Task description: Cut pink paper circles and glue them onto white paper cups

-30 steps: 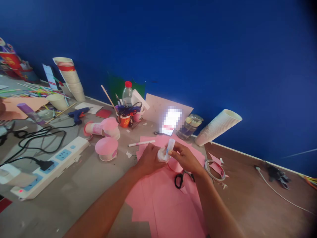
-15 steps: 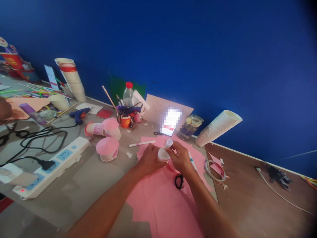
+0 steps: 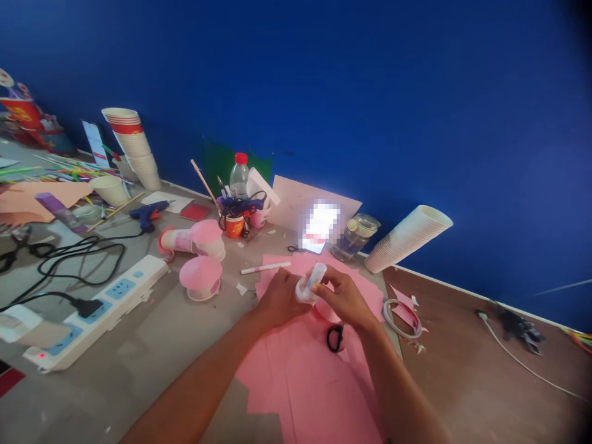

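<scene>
Tilted rightward since the last frame: slim white plastic tube [image 3: 313,277], at 12 o'clock over flat pink paper sheet [image 3: 308,385]. Left hand [image 3: 281,300] closed around its base, right hand [image 3: 345,299] pinching higher up; best kept steady, with firm fingertip pressure.

Translucent glue stick [image 3: 315,275] tilted, touching small white paper cup [image 3: 301,292] (both partly hidden)

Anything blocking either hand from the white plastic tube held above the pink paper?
Nothing visible: the left hand and right hand are both directly on the white plastic tube. The pink paper sheet lies below them.
</scene>
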The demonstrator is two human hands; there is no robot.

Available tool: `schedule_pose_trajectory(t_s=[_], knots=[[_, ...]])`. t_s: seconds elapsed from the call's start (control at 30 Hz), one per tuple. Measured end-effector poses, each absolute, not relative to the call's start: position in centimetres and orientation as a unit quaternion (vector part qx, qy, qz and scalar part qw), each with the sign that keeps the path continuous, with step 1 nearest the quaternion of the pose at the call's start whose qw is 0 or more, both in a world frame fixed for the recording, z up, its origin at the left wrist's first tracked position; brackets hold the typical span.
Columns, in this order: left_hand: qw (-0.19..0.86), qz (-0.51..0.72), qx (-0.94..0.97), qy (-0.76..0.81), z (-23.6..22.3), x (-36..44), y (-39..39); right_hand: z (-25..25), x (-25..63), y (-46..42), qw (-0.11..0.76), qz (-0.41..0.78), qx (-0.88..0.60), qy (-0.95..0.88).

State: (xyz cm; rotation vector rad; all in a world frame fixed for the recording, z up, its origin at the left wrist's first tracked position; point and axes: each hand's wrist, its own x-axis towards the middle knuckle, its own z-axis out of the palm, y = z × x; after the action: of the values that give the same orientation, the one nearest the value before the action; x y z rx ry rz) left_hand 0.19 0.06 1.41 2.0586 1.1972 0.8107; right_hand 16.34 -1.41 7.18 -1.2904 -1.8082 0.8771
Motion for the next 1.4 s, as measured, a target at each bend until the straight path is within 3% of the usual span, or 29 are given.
schedule_pose_trajectory(t_s=[0.23, 0.43, 0.63, 0.8, 1.0, 1.27, 1.4], knots=[[0.328, 0.344, 0.766, 0.433, 0.5, -0.2, 0.0, 6.3, 17.5, -0.3, 0.590, 0.423, -0.435, -0.533], [0.302, 0.453, 0.727, 0.419, 0.8, -0.5, -0.1, 6.7, 16.6, -0.5, 0.645, 0.451, -0.418, -0.453], [0.355, 0.528, 0.663, 0.395, 1.8, -0.3, -0.6, 7.8, 14.2, -2.3, 0.618, 0.550, -0.361, -0.431], [0.507, 0.572, 0.548, 0.339, 3.1, -0.2, -1.2, 7.5, 11.9, -3.8, 0.559, 0.654, -0.310, -0.405], [0.633, 0.592, 0.402, 0.295, 3.7, -0.2, -1.6, 6.4, 10.5, -4.0, 0.564, 0.679, -0.305, -0.358], [0.613, 0.607, 0.401, 0.308, 3.4, -0.9, -0.6, 5.8, 11.5, -3.7, 0.451, 0.749, -0.365, -0.320], [0.606, 0.609, 0.402, 0.317, 3.0, -1.0, -0.4, 5.9, 11.7, -3.9, 0.447, 0.742, -0.372, -0.335]])
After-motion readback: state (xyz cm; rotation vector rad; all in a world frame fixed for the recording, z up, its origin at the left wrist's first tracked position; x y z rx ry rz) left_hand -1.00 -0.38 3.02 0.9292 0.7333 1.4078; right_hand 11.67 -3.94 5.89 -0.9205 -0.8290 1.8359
